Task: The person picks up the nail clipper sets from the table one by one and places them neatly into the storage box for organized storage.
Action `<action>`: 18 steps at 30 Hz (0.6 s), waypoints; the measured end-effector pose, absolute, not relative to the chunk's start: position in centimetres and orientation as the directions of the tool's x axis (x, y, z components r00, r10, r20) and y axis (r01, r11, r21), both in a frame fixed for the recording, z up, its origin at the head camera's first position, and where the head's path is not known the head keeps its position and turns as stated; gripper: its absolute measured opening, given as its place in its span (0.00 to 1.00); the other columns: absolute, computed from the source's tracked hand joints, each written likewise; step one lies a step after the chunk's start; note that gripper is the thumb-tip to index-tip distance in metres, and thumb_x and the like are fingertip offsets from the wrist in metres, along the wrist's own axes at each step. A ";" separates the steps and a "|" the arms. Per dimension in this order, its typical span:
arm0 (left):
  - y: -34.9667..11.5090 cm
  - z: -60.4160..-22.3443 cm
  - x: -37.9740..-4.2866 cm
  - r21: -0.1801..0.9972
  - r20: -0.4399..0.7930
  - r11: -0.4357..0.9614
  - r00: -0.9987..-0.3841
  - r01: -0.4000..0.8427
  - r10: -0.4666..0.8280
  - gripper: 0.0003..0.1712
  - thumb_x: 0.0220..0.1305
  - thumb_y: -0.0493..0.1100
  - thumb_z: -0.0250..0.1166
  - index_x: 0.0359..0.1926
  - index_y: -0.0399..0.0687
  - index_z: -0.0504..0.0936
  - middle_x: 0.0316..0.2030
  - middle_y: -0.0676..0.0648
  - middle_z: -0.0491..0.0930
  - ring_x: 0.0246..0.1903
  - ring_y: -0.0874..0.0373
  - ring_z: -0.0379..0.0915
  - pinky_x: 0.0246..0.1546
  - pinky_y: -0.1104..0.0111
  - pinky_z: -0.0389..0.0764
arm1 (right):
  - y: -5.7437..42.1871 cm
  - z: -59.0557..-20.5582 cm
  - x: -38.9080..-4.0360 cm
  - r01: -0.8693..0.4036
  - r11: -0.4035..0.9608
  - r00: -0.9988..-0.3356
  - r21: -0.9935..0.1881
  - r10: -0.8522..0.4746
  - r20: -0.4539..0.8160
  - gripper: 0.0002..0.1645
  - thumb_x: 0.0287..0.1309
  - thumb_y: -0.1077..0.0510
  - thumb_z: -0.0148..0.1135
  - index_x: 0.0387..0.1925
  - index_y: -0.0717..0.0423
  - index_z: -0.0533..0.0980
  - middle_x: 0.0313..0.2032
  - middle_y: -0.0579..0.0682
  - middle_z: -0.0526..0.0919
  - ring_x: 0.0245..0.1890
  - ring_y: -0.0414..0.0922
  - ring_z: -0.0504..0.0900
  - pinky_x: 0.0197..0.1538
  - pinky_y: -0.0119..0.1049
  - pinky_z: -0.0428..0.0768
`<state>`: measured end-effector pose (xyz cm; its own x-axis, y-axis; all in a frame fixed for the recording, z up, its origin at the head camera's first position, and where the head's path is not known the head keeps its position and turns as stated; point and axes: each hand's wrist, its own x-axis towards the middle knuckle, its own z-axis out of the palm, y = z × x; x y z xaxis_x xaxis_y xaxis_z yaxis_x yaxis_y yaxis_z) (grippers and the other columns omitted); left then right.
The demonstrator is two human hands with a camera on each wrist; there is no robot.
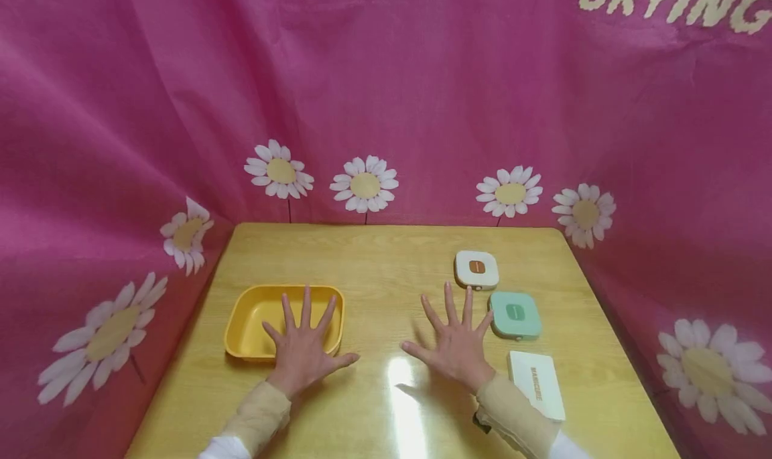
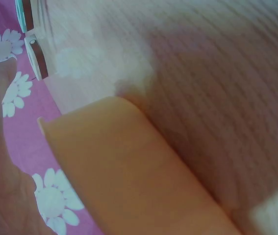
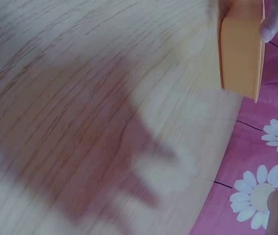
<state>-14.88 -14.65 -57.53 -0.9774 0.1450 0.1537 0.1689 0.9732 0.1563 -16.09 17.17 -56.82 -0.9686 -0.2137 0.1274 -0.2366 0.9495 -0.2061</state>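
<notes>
My left hand (image 1: 301, 353) spreads its fingers over the near right part of a yellow plastic basin (image 1: 250, 356), holding nothing. In the left wrist view the basin's outer wall (image 2: 124, 166) fills the lower middle. Fingers spread wide, my right hand (image 1: 457, 350) hovers above the table and casts a shadow on the wood. Its little finger reaches close to a mint green rounded-square case (image 1: 526, 325). Beyond that lies a white rounded-square case (image 1: 485, 275) with a brown label. A flat white box (image 1: 543, 368) lettered "MANICURE" lies beside the right wrist, partly covered by the sleeve.
The light wood table (image 1: 386, 258) has a bright glare streak between the hands. A pink cloth (image 1: 422, 110) printed with daisies hangs behind the table and along both sides. The two cases and the box form a slanting row on the right.
</notes>
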 end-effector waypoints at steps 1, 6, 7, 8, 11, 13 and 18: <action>-14.7 -57.6 -14.9 0.155 0.161 0.974 -0.977 0.168 0.143 0.71 0.41 0.91 0.61 0.83 0.69 0.54 0.84 0.37 0.35 0.77 0.18 0.28 0.52 0.11 0.47 | 17.1 -56.9 -16.1 -0.239 0.950 -0.968 -0.203 -0.215 0.131 0.62 0.52 0.11 0.51 0.82 0.34 0.57 0.84 0.58 0.37 0.79 0.72 0.28 0.62 0.89 0.33; -14.7 -57.8 -15.1 0.203 0.200 0.968 -0.974 0.146 0.105 0.70 0.43 0.89 0.64 0.83 0.68 0.55 0.84 0.36 0.36 0.77 0.18 0.28 0.54 0.11 0.45 | 16.9 -57.0 -16.2 -0.253 0.943 -0.960 -0.216 -0.218 0.175 0.62 0.53 0.11 0.50 0.82 0.37 0.59 0.84 0.59 0.40 0.80 0.74 0.35 0.62 0.90 0.38; -14.7 -57.7 -15.2 0.225 0.206 0.965 -0.974 0.136 0.089 0.70 0.43 0.88 0.65 0.84 0.67 0.55 0.84 0.37 0.35 0.77 0.18 0.27 0.55 0.11 0.43 | 16.8 -57.0 -16.3 -0.260 0.938 -0.957 -0.229 -0.219 0.191 0.62 0.54 0.12 0.50 0.82 0.37 0.60 0.84 0.59 0.41 0.80 0.74 0.36 0.61 0.90 0.39; -14.7 -57.6 -15.3 0.247 0.213 0.961 -0.974 0.124 0.071 0.70 0.44 0.87 0.66 0.84 0.67 0.55 0.84 0.37 0.34 0.77 0.19 0.27 0.56 0.12 0.42 | 16.7 -56.9 -16.4 -0.264 0.935 -0.954 -0.238 -0.218 0.204 0.62 0.54 0.12 0.50 0.82 0.38 0.60 0.84 0.60 0.41 0.80 0.74 0.36 0.61 0.90 0.40; -14.9 -57.1 -15.5 0.284 0.228 0.954 -0.973 0.094 0.028 0.70 0.44 0.85 0.68 0.84 0.66 0.55 0.84 0.37 0.32 0.77 0.18 0.26 0.57 0.12 0.39 | 16.4 -56.7 -16.7 -0.268 0.925 -0.954 -0.271 -0.215 0.210 0.61 0.55 0.14 0.52 0.83 0.38 0.57 0.84 0.59 0.38 0.80 0.72 0.32 0.62 0.90 0.38; -15.1 -56.8 -15.6 0.292 0.230 0.953 -0.973 0.081 0.013 0.70 0.44 0.85 0.68 0.84 0.65 0.55 0.84 0.35 0.32 0.76 0.17 0.26 0.56 0.12 0.39 | 16.2 -56.5 -16.9 -0.263 0.922 -0.956 -0.285 -0.209 0.207 0.61 0.56 0.15 0.54 0.83 0.38 0.56 0.84 0.60 0.38 0.80 0.71 0.30 0.63 0.89 0.37; -16.2 -56.5 -15.7 0.290 0.199 0.956 -0.980 0.044 -0.016 0.70 0.46 0.85 0.67 0.85 0.67 0.49 0.83 0.33 0.32 0.76 0.16 0.26 0.57 0.12 0.39 | 16.0 -56.5 -17.4 -0.250 0.917 -0.962 -0.310 -0.199 0.189 0.60 0.58 0.19 0.57 0.83 0.40 0.55 0.84 0.60 0.38 0.80 0.70 0.30 0.65 0.87 0.37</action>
